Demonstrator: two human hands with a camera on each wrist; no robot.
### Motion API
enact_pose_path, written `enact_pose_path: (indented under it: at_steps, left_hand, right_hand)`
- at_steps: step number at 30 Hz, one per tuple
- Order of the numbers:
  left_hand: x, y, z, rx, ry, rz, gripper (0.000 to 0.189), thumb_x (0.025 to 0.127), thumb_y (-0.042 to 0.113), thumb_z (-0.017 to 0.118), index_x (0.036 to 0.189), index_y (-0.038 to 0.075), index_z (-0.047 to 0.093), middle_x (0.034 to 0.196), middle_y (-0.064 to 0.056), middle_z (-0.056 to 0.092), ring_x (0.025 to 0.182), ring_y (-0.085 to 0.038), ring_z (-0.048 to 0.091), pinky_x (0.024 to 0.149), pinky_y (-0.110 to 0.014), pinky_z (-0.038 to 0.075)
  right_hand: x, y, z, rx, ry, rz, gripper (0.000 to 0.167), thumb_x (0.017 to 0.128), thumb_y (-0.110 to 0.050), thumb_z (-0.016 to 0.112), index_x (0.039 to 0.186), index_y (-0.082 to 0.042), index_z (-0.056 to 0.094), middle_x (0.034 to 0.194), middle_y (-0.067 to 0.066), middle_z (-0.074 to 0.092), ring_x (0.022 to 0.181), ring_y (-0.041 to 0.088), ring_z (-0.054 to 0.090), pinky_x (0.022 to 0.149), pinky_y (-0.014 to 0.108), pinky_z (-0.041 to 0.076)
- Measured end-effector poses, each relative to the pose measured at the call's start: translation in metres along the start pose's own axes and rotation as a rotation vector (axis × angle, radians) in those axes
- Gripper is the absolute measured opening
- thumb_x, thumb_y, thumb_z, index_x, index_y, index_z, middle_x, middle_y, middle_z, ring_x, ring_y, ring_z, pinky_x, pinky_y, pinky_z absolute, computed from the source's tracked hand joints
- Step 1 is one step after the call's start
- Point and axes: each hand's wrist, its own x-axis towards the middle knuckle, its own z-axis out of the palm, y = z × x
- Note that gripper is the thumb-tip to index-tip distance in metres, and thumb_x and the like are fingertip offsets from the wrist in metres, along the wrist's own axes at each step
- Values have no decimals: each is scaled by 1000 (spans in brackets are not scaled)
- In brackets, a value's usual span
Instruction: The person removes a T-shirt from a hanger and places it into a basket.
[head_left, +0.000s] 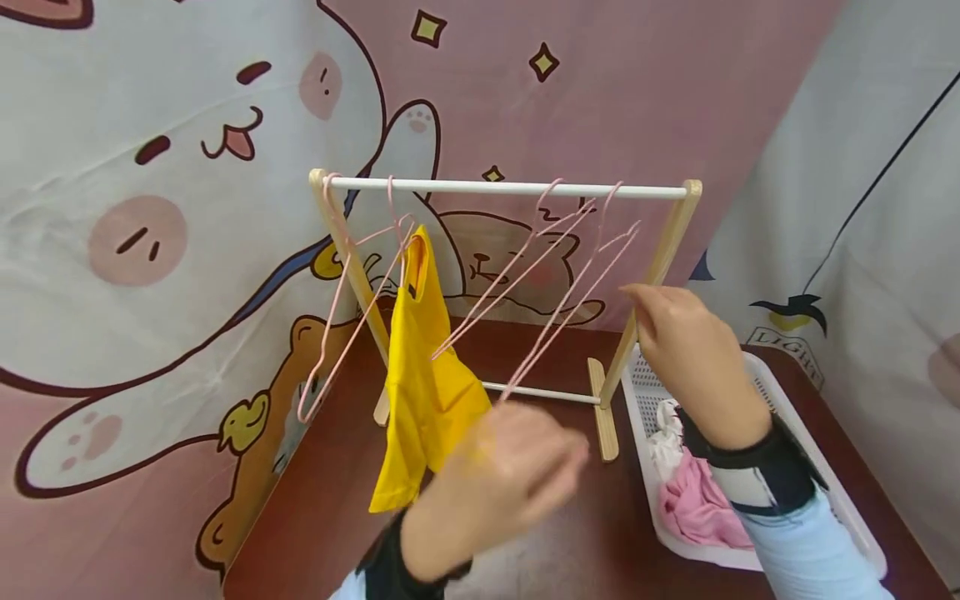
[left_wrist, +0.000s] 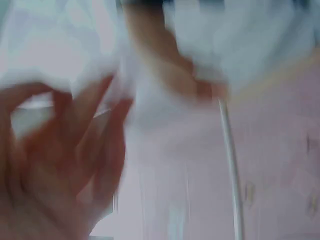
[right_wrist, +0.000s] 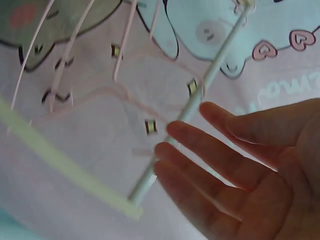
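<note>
My left hand (head_left: 495, 479), blurred, is in front of the rack with fingers loosely bent and nothing visible in them. Just above it ends the low corner of a tilted pink hanger (head_left: 562, 308). Another bare pink hanger (head_left: 498, 292) hangs beside that one. My right hand (head_left: 693, 358) is raised by the rack's right post, over the basket. Its fingers (right_wrist: 200, 192) are spread and relaxed, empty, overlapping the white rail (right_wrist: 215, 70) in the right wrist view. Small yellow trousers (head_left: 423, 375) hang from a hanger toward the left, partly behind my left hand.
The rack has a white top bar (head_left: 480, 187) between wooden posts (head_left: 667, 237). At far left hangs an empty pink hanger (head_left: 311, 392). A white basket (head_left: 647, 392) stands on the right with pink cloth (head_left: 697, 504) and white cloth (head_left: 666, 442) inside. Everything stands on a dark brown table (head_left: 315, 500).
</note>
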Motion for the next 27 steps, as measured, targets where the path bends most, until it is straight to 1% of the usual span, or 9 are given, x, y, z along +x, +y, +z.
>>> enact_pose_path:
  at_steps: [2,3,5,7,8,13,17,22,27]
  left_hand:
    - [17,-21,-13,57,195,-371,17,88,14,61,100,3,67,93,-6,70,88,-19,65,85,-27,52]
    - [25,-33,-18,59,246,-574,23,89,13,60,107,-1,64,102,-12,67,97,-24,63,89,-31,51]
    - [42,-58,-25,77,256,-932,37,92,16,56,123,-5,54,121,-20,59,113,-30,56,97,-37,46]
    - [55,-84,-26,87,210,-1139,46,95,19,53,131,-7,45,129,-23,52,122,-33,50,102,-40,42]
    - [60,-97,-24,97,196,-1182,47,95,20,52,132,-8,43,128,-24,51,121,-34,50,102,-41,41]
    - [71,-154,-4,192,66,-1301,62,95,36,50,142,-1,31,118,-23,60,104,-36,61,85,-46,51]
    - [66,-181,13,154,52,-1363,61,94,46,46,142,12,31,116,-22,62,100,-39,63,78,-52,52]
    - [55,-195,29,65,208,-1276,32,98,35,41,116,12,55,106,-16,67,90,-34,65,69,-46,52]
    - [49,-180,21,-141,376,-1158,30,99,26,40,110,4,57,103,-17,65,84,-28,67,70,-36,55]
  right_hand:
    - [6,-3,3,13,-12,-18,24,92,-8,49,112,-5,63,101,20,66,96,37,60,65,52,50]
    - [10,-4,5,16,-20,-30,24,92,-7,49,112,-5,63,101,20,66,95,36,60,65,51,50]
    - [19,-9,10,20,-34,-72,25,92,-6,49,112,-4,64,102,19,67,96,35,61,68,49,52]
    - [34,-17,15,27,-34,-141,24,92,-6,49,111,-4,64,102,16,67,98,32,62,73,46,52]
    - [43,-22,18,26,-33,-191,24,92,-5,49,111,-4,64,102,15,68,98,31,62,76,44,53]
    - [78,-49,34,-27,-97,-455,23,90,-5,55,110,-4,66,105,11,68,100,25,62,86,35,52]
    - [78,-59,45,-67,-184,-529,22,88,-7,60,109,-5,67,107,10,68,101,24,62,87,32,51]
    - [66,-59,52,-43,-190,-564,22,87,-8,63,108,-5,68,108,10,68,103,23,62,89,31,51]
    - [69,-60,42,-14,-216,-537,23,90,-8,59,111,-5,66,112,10,66,108,24,61,93,33,49]
